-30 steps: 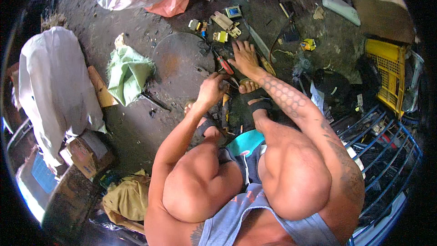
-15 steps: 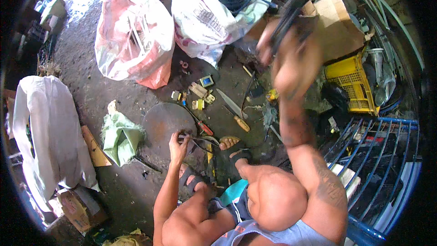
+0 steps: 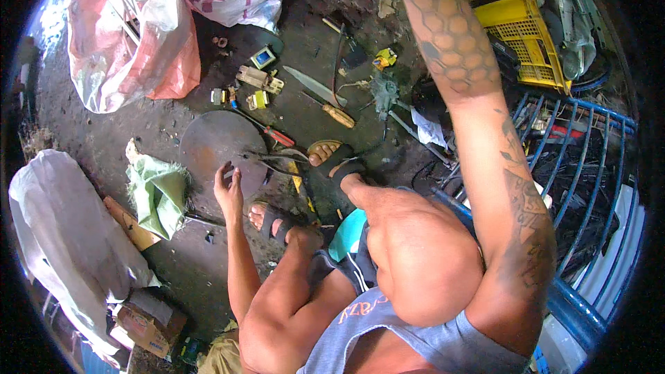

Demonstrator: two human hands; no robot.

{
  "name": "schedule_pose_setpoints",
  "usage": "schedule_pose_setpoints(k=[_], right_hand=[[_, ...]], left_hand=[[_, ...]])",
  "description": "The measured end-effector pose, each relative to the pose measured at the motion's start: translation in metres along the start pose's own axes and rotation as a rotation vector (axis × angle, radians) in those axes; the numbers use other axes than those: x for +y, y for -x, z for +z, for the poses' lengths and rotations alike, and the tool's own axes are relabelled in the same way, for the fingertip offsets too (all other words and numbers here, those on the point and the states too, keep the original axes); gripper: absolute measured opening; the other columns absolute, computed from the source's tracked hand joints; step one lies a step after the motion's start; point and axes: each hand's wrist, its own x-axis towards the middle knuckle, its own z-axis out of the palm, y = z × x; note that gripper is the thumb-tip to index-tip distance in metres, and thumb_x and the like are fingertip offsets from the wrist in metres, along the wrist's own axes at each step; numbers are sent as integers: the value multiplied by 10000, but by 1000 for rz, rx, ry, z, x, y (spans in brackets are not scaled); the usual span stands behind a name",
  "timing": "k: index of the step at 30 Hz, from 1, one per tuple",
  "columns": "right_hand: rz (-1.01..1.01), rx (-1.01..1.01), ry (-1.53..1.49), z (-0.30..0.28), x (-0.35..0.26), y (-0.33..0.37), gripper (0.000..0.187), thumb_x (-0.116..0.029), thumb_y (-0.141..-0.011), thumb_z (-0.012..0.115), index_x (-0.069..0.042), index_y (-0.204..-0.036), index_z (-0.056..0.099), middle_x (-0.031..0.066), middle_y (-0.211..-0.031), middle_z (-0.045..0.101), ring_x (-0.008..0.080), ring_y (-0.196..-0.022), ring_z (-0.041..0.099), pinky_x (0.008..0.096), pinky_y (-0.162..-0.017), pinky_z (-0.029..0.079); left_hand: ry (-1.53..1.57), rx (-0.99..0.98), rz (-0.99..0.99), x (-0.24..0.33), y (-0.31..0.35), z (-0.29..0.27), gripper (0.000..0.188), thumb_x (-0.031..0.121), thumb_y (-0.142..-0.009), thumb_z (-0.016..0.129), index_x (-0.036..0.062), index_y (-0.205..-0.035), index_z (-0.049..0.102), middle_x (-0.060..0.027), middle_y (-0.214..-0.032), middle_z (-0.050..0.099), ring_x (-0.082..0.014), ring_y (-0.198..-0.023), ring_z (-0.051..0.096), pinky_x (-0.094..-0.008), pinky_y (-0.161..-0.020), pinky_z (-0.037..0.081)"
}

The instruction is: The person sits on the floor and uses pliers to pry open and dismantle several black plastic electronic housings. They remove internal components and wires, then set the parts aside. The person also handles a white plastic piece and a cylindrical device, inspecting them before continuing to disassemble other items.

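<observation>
Grimy dark floor (image 3: 125,128) spreads all round, a pinkish sack (image 3: 170,48) far left and a yellow crate (image 3: 530,45) far right, and the left hand (image 3: 230,194) is at the near edge of the round plate (image 3: 215,138), fingers loosely parted! Just to its right, dark pliers (image 3: 262,157) lie partly across that plate, a red screwdriver (image 3: 280,137) close beyond them. Over on the right, the tattooed forearm (image 3: 454,41) stretches away far, its right hand out of sight, so what those fingers hold, I cannot tell.
</observation>
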Motion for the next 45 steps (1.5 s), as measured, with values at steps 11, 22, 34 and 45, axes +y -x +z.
schedule_pose_setpoints(k=[11, 22, 34, 45], right_hand=[[-412, 43, 256, -33, 3, 37, 352, -248, -825, 653, 19, -1046, 593, 157, -738, 631, 305, -704, 629, 438, -702, 514], [-208, -650, 505, 49, 57, 366, 214, -250, -773, 604, -37, -796, 606, 119, -817, 595, 300, -881, 571, 466, -827, 439], [785, -270, 111, 20, 144, 408, 273, -289, -830, 664, -23, -893, 678, 115, -886, 669, 291, -842, 617, 404, -749, 474], [947, 236, -495, -32, 225, 264, 302, -260, -833, 696, -11, -992, 636, 30, -802, 607, 132, -621, 539, 267, -511, 451]], left_hand=[[5, -2, -51, 15, 5, -1, 304, 117, -889, 634, 11, -1169, 578, -77, -1001, 639, -113, -814, 590, -257, -705, 475], [32, -34, -34, 3, 4, 0, 312, 123, -885, 642, 10, -1168, 577, -98, -1093, 639, -143, -848, 617, -256, -722, 484], [14, -51, -66, 9, 18, 6, 273, 108, -892, 629, 2, -1139, 586, -83, -1023, 643, -129, -842, 602, -266, -739, 483], [84, -71, -49, 15, 5, 11, 285, 121, -894, 629, -15, -1141, 585, -106, -1055, 636, -134, -839, 605, -264, -726, 487]])
